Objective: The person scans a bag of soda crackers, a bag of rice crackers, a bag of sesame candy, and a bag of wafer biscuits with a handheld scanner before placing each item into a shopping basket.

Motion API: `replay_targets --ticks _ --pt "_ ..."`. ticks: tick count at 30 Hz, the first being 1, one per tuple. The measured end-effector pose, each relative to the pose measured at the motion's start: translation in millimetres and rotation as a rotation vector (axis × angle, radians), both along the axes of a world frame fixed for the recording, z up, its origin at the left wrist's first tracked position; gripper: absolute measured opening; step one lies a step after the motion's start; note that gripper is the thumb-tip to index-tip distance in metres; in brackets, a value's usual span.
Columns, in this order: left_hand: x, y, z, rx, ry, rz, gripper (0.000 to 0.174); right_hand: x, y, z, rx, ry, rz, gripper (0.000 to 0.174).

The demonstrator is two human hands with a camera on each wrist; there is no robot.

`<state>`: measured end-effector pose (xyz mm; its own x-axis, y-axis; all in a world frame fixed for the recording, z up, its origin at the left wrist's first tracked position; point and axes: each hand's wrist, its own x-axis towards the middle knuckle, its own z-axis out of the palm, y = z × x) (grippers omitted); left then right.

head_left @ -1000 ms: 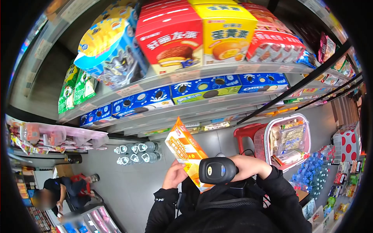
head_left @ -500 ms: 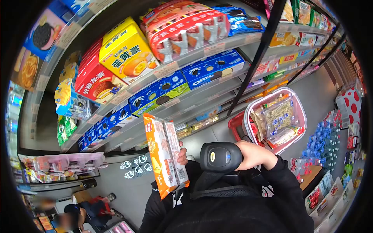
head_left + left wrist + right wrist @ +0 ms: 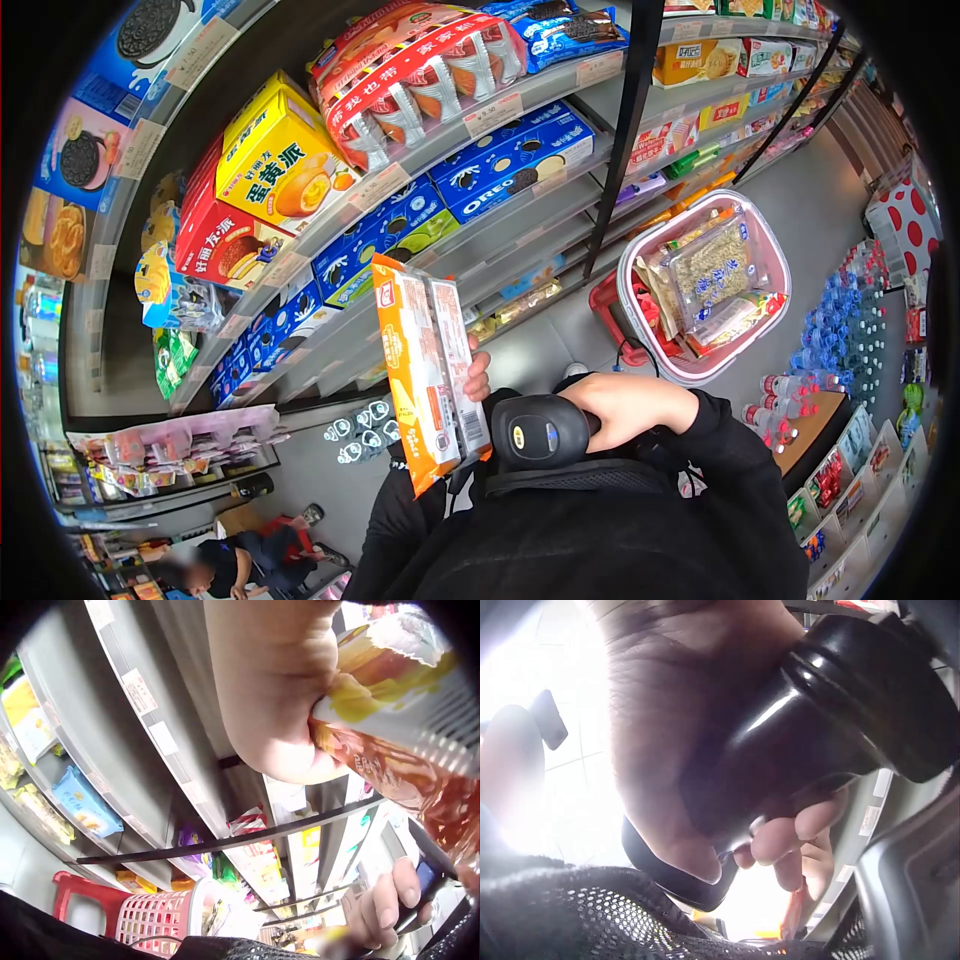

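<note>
My left hand [image 3: 477, 377] grips an orange and white snack packet [image 3: 416, 360] by its right edge, with the packet's barcode side towards the right. In the left wrist view the thumb side of that hand [image 3: 274, 690] lies against the shiny packet [image 3: 390, 742]. My right hand [image 3: 635, 408] holds a black handheld scanner [image 3: 541, 432], whose head is beside the packet, apart from it. The right wrist view has the fingers of the right hand [image 3: 675, 727] curled round the dark handle of the scanner [image 3: 765, 750].
Shelves with a yellow box [image 3: 283, 160] and blue Oreo boxes [image 3: 515, 160] run along the far side. A pink basket [image 3: 640, 290] of packets stands on a red stool [image 3: 606, 318]. Bottles [image 3: 840, 330] stand at the right; a seated person [image 3: 255, 560] is lower left.
The packet has turned from its printed front to its barcode side and shifted left, upright in the left hand. The scanner has shifted slightly. The view has swung right along the shelves.
</note>
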<state>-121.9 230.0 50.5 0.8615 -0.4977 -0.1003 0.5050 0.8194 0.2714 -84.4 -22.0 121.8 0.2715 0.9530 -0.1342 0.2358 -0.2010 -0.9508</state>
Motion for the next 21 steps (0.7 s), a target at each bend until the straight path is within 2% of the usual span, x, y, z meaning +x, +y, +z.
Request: replay_targets --ticks 4,10,12,14,15,16,18,19,21 --pt "0 -3 11 0.006 0.056 0.051 0.057 5 3 4 -0.001 0.003 -0.005 0.037" --pt "10 13 -11 -0.046 0.016 -0.090 0.059 13 2 2 0.028 0.030 -0.049 0.038" --pt "12 13 -11 0.077 0.082 -0.105 0.059 13 -6 -7 0.050 0.031 -0.132 0.034" --pt "8 1 -2 0.402 0.250 -0.033 0.051 14 -16 -8 0.041 0.053 -0.186 0.037" --pt "9 -18 18 0.612 0.438 0.066 0.052 13 -20 -11 0.127 0.091 -0.232 0.039" --pt "16 -17 11 0.619 0.345 -0.020 0.051 12 -25 -13 0.217 0.130 -0.274 0.041" --pt "39 -21 -21 0.560 0.458 -0.017 0.049 13 -36 -11 0.228 0.167 -0.303 0.046" --pt "50 -37 -5 0.542 0.357 -0.083 0.045 13 -41 -17 0.260 0.141 -0.347 0.049" --pt "71 -62 3 0.571 0.336 -0.143 0.044 12 -54 -22 0.290 0.115 -0.439 0.054"
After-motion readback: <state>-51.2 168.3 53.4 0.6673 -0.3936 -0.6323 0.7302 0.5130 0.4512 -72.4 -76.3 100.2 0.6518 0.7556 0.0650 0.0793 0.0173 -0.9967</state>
